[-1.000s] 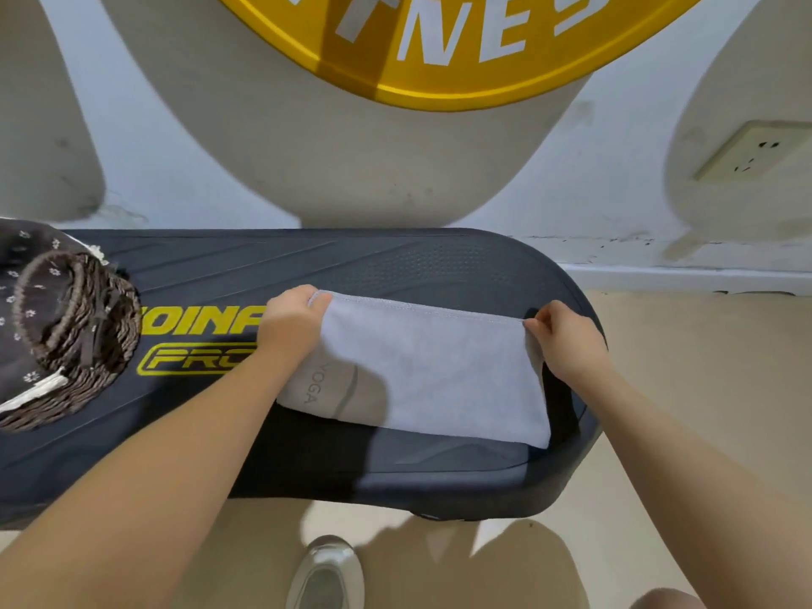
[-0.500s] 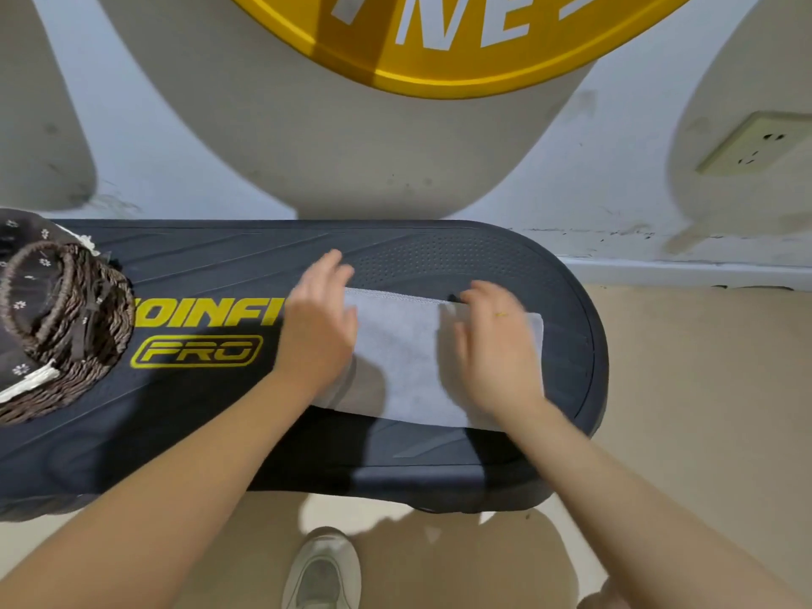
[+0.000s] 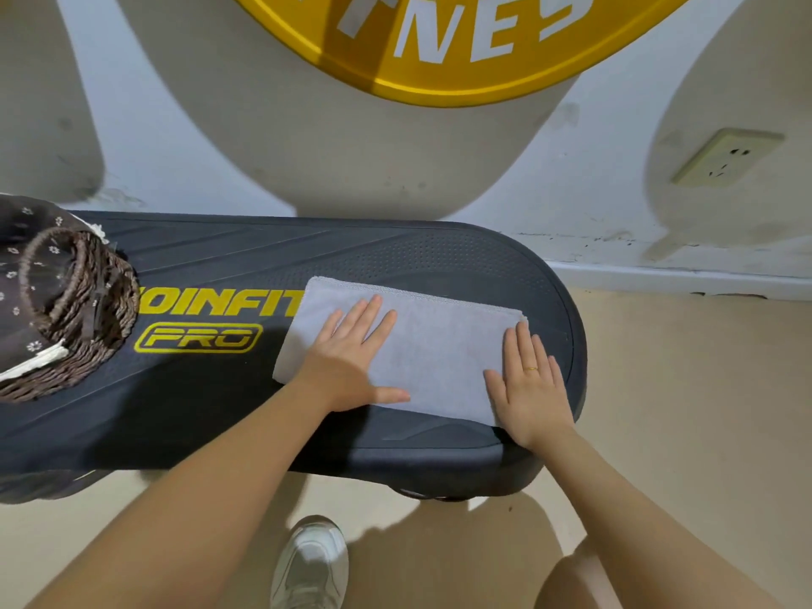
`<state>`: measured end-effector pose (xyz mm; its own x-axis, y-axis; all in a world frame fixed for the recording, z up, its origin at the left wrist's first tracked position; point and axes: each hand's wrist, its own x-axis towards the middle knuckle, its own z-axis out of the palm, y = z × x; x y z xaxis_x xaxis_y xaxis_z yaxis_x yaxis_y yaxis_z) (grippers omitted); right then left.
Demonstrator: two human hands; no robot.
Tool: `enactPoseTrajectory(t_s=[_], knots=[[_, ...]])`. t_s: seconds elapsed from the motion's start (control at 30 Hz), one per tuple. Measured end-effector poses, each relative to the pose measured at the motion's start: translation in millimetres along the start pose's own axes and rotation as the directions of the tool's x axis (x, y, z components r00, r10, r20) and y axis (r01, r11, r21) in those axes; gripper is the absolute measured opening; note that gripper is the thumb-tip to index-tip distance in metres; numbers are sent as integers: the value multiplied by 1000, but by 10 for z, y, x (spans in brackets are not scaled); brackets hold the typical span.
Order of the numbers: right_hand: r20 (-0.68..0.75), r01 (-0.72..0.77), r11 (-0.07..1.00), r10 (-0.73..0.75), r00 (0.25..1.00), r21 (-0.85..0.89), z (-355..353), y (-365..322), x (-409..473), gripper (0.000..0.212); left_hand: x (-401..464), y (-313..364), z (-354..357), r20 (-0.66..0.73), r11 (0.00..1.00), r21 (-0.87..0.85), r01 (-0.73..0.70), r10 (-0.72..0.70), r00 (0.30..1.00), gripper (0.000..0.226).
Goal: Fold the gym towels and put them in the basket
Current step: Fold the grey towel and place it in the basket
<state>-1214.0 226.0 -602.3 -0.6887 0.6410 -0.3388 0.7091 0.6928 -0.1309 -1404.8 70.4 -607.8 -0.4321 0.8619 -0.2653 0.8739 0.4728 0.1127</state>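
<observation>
On top of the dark step platform (image 3: pixel 219 415), toward its right end, lies the grey towel (image 3: pixel 430 340), folded into a flat rectangle. Its far edge shows a stitched hem and it covers the last part of the yellow lettering (image 3: pixel 219 303) printed on the platform. Both hands lie flat on the towel with straight fingers. The left hand (image 3: pixel 347 358) presses on the left half, fingers a little apart and thumb stretched out along the near edge. The right hand (image 3: pixel 529 380), with a ring (image 3: pixel 531 369) on one finger, presses on the right end of the towel, fingers close together, and its heel reaches past the near edge onto the platform. At the left end of the platform stands the woven basket (image 3: pixel 88 340), well apart from the towel, with a dark flowered lining (image 3: pixel 17 274) and a handle; only part of it is visible. Behind the platform is a wall with a big yellow sign (image 3: pixel 439 59) and a socket (image 3: pixel 725 158) on the right. Below, on the beige floor, a light shoe (image 3: pixel 312 564) is visible.
</observation>
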Motion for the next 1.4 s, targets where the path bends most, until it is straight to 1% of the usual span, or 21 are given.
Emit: enactPoseTrajectory(t_s=[0.1, 0.2, 0.3, 0.43, 0.5, 0.57, 0.67, 0.73, 0.8, 0.83, 0.87, 0.9, 0.97, 1.0, 1.03, 1.07, 1.17, 1.23, 1.3, 1.33, 1.4], knots=[[49, 12, 1000, -13, 999, 20, -96, 29, -34, 64, 9, 104, -128, 115, 1000, 9, 30, -30, 993, 109], [-51, -57, 953, 76, 996, 297, -215, -111, -103, 50, 31, 353, -177, 96, 997, 16, -71, 69, 993, 103], [-31, -199, 749, 281, 959, 633, -281, -214, -128, 48, 85, 658, -144, 88, 982, 13, -188, 186, 979, 98], [159, -356, 423, 433, 887, 833, -355, -176, -101, 44, 136, 838, -5, 86, 984, 0, -177, 176, 981, 96], [295, -412, 280, 378, 878, 867, -411, -140, -117, 28, 144, 852, 5, 103, 987, -22, -158, 159, 982, 92], [392, -454, 210, 277, 877, 866, -471, -128, -155, 18, 146, 833, -15, 116, 984, -72, -161, 169, 979, 83], [375, -394, 135, 146, 916, 909, -476, -115, -160, 18, 150, 799, -3, 96, 981, -73, -180, 187, 978, 70], [292, -305, 166, 96, 952, 938, -462, -143, -163, 31, 168, 798, 21, 86, 981, -46, -190, 194, 977, 69], [154, -168, 356, 69, 986, 919, -463, -225, -179, 38, 211, 760, 20, 108, 974, -94, -206, 215, 971, 74], [97, -108, 403, 49, 994, 909, -468, -284, -180, 38, 215, 746, -40, 114, 957, -198, -212, 238, 965, 76], [58, -64, 405, 28, 998, 912, -487, -359, -180, 39, 233, 707, -76, 108, 903, -384, -193, 252, 962, 74], [36, -37, 393, 9, 999, 919, -511, -442, -171, 40, 237, 665, -132, 81, 767, -624, -147, 251, 965, 68], [21, -8, 371, -31, 999, 928, -560, -644, -124, 45, 153, 570, -283, 81, 270, -962, 45, 125, 989, 52], [20, 2, 386, -53, 998, 923, -583, -760, -100, 45, 98, 494, -344, 111, 42, -993, 110, 41, 993, 42], [27, 5, 418, -70, 997, 908, -587, -885, -70, 48, 38, 416, -400, 148, -103, -984, 144, -37, 988, 36], [38, 6, 462, -85, 996, 887, -571, -1017, -41, 58, -24, 325, -419, 162, -158, -977, 146, -92, 982, 35], [65, 50, 570, -180, 982, 820, -479, -1401, 39, 60, -180, 97, -509, 127, -93, -990, 110, -197, 972, 26], [114, 84, 595, -287, 951, 800, -439, -1577, 63, 43, -232, -52, -528, 131, 7, -991, 137, -249, 960, 18], [103, 118, 578, -334, 937, 808, -430, -1638, 46, 24, -246, -211, -530, 128, 177, -965, 194, -327, 936, 12], [51, 151, 588, -312, 949, 795, -434, -1617, 38, 27, -235, -305, -491, 112, 271, -937, 221, -365, 924, 12], [-108, 246, 697, -237, 966, 674, -441, -1515, 42, 33, -204, -435, -412, 58, 450, -855, 258, -412, 909, 16]])
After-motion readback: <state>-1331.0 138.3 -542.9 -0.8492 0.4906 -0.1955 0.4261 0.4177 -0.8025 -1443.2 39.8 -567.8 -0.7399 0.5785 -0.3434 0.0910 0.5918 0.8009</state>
